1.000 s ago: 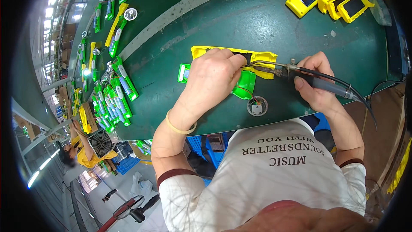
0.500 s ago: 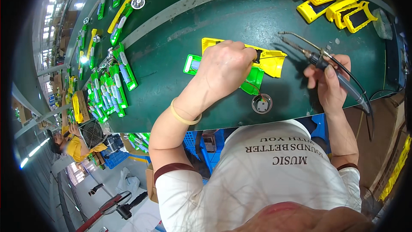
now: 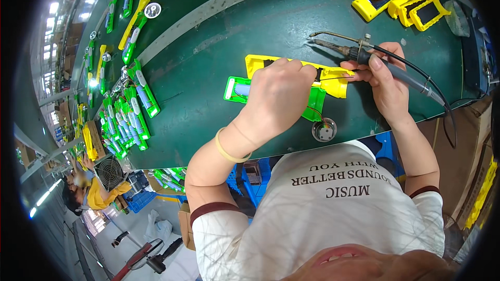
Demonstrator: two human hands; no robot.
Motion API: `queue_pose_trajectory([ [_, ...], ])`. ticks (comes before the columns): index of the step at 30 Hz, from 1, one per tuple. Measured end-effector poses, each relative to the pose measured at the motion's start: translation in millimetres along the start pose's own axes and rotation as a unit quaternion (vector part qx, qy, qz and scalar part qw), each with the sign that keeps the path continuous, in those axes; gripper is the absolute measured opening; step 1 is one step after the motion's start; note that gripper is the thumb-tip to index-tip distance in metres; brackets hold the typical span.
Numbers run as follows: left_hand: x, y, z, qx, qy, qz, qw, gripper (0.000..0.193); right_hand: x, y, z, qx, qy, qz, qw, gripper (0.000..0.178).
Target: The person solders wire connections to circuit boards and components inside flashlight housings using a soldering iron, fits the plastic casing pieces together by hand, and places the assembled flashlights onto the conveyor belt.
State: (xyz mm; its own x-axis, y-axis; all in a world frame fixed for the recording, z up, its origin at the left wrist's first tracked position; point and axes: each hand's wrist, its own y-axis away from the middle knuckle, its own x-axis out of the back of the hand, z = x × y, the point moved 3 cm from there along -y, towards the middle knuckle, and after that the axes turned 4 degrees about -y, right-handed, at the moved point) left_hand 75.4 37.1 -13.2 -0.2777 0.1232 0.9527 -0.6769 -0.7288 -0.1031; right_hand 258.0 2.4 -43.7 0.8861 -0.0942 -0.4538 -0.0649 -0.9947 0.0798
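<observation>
My left hand (image 3: pixel 284 91) is closed over a yellow plastic housing (image 3: pixel 337 89) on the bench; its fingertips are hidden beneath it. A thin dark wire (image 3: pixel 333 78) stretches from beside that hand to the fingertips of my right hand (image 3: pixel 389 88). Gripped in my right hand is a soldering iron (image 3: pixel 358 53) with a thin metal tube along it, its tip pointing left above the bench. Under the left hand lies a green plastic casing (image 3: pixel 316 103) with a pale blue cylinder (image 3: pixel 241 90) at its left end. Thin wires join it to a round metal lamp piece (image 3: pixel 324 130).
Several green casings with blue cylinders (image 3: pixel 127 117) are heaped at the left. More green and yellow pieces (image 3: pixel 134 31) lie beyond the grey strip (image 3: pixel 208 18). Yellow housings (image 3: pixel 393 0) are piled at the far right. The iron's black cable (image 3: pixel 453 119) hangs over the bench's near edge.
My right hand has moved left with the soldering iron, its fingertips now at the wire by the housing's right end. My left hand stays closed over the housing.
</observation>
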Motion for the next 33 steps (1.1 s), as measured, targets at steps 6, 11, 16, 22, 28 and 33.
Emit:
queue_pose_trajectory([
  [6, 0, 3, -1, 0.019, 0.046, 0.020, 0.999, 0.011, 0, -4, 7, -0.012, -0.024, -0.003, 1.000, 0.022],
  [11, 33, 29, -12, 0.212, 0.312, -0.013, 0.926, 0.015, 2, -3, 8, -0.014, -0.016, 0.001, 1.000, 0.023],
  [16, 26, 47, -22, 0.256, 0.724, 0.074, 0.636, 0.023, 5, -4, 6, 0.094, 0.067, 0.048, 0.992, 0.024],
  [22, 25, 63, -48, 0.259, 0.508, 0.098, 0.816, 0.007, -12, 8, -7, 0.055, 0.048, 0.028, 0.997, 0.030],
  [28, 30, 34, -69, 0.079, 0.147, 0.052, 0.985, 0.014, -43, 9, 17, 0.014, 0.075, -0.038, 0.996, 0.026],
  [33, 30, 25, -76, 0.040, 0.127, -0.040, 0.990, 0.014, -40, 9, 28, 0.023, 0.137, -0.043, 0.989, 0.026],
])
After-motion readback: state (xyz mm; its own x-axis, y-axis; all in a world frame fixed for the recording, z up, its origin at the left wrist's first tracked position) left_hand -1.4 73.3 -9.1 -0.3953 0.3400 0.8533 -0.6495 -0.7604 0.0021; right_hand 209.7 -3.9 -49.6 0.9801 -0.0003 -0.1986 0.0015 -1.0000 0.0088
